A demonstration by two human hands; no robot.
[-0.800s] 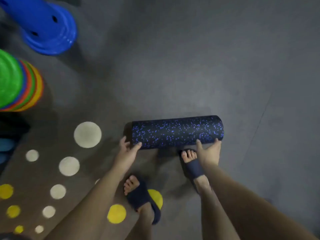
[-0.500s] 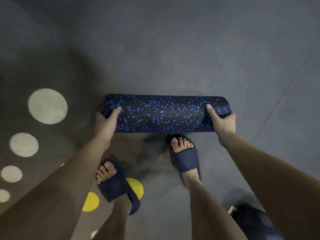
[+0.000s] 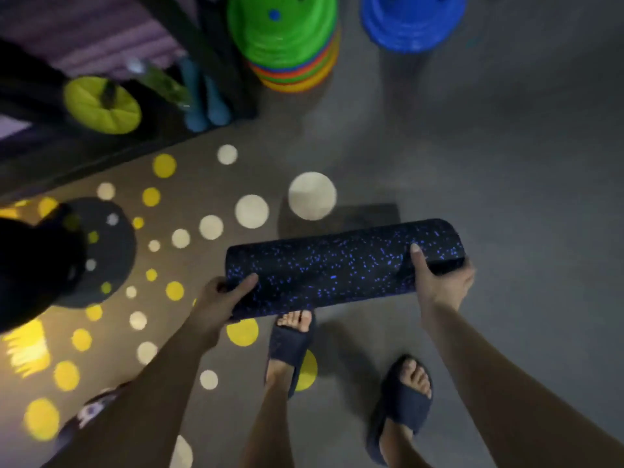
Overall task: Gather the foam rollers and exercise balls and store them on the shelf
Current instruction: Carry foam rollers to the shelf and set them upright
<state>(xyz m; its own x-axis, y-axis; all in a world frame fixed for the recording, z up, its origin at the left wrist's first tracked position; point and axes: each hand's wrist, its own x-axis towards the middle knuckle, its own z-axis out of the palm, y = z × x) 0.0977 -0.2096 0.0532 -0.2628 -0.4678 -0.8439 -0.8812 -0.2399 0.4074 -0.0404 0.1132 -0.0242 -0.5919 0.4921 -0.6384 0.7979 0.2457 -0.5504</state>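
Observation:
A black foam roller (image 3: 341, 265) with blue speckles hangs level above the floor, casting a shadow behind it. My left hand (image 3: 219, 300) grips its left end, thumb lying on top. My right hand (image 3: 439, 282) grips the right end, thumb over the top and fingers underneath. A dark shelf (image 3: 111, 157) runs across the upper left; a lime-green flat round thing (image 3: 101, 104) and blue upright items (image 3: 206, 103) sit in it. A large dark round shape (image 3: 37, 268), blurred, is at the left edge.
A stack of coloured discs with a green top (image 3: 287, 42) and a blue stack (image 3: 412, 21) stand on the floor at the top. A brown mat with white and yellow dots (image 3: 209, 228) covers the left floor. My sandalled feet (image 3: 290, 346) stand below the roller.
The roller has come up off the floor in both hands. My view has swung up and left, bringing the shelf and the disc stacks into sight.

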